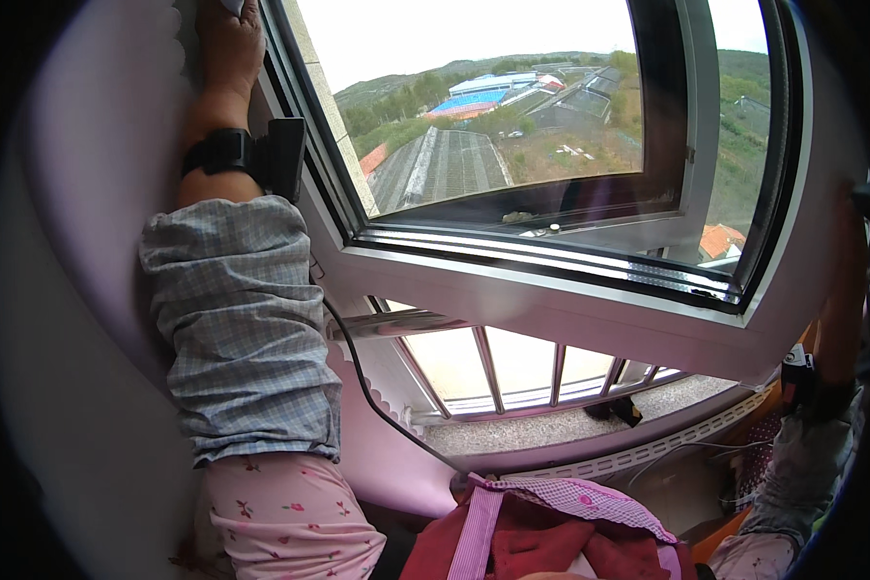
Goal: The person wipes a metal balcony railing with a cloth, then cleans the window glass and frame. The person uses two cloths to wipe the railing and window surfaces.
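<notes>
My left hand (pixel 228 43) is raised at the top left against the side of the window frame, partly cut off by the picture's edge. A small white thing (pixel 233 5), perhaps a cloth, shows between its thumb and fingers. The window sash (pixel 551 312), white-framed and glazed, is swung inward before me. Through it a second, outer frame (pixel 667 94) is visible. My right hand (pixel 848 210) is at the far right by the sash's outer edge, in deep shadow; its fingers are hard to make out. A black device (pixel 286 156) is strapped to my left wrist.
Below the sash are a metal guard rail (pixel 487 370), a speckled stone sill (pixel 493 437) with a dark item (pixel 615 411) on it, and a slotted radiator top (pixel 623 458). A black cable (pixel 362 377) hangs beside my left sleeve. A pale curtain (pixel 87 181) lines the left.
</notes>
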A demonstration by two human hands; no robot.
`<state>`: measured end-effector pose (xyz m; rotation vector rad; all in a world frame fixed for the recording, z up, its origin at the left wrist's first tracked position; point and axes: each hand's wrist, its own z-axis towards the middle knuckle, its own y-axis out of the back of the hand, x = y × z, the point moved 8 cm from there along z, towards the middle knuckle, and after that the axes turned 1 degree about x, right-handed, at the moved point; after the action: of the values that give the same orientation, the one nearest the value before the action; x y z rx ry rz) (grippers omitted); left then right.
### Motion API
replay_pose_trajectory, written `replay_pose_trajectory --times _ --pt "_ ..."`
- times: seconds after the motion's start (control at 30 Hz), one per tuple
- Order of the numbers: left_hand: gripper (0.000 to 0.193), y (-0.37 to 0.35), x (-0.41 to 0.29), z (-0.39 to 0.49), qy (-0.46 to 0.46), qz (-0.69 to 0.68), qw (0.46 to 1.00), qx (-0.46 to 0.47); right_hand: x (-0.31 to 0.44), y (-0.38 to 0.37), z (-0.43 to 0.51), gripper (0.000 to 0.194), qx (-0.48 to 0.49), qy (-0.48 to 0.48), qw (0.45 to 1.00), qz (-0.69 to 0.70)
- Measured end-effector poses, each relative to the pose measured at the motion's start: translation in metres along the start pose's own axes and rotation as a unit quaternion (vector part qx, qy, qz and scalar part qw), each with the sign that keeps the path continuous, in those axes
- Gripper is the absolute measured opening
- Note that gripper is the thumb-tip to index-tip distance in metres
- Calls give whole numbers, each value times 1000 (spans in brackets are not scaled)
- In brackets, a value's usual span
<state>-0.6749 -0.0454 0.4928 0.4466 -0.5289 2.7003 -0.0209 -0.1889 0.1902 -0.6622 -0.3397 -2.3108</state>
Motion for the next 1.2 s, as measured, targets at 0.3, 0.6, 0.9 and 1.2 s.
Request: replay_pose_trajectory --times 0.3,0.6,0.9,1.2 --pt "61 48 -70 -168 110 -54 987 103 56 -52 -3 72 48 1 991 127" --pt "56 97 -126 -300 313 -183 919 155 87 -76 -5 79 76 -29 974 209" --pt "54 109 -354 -236 104 -205 958 170 63 -73 12 76 61 228 972 -2" --pt "43 105 -453 -194 4 -233 947 221 82 -87 8 80 151 12 962 227"
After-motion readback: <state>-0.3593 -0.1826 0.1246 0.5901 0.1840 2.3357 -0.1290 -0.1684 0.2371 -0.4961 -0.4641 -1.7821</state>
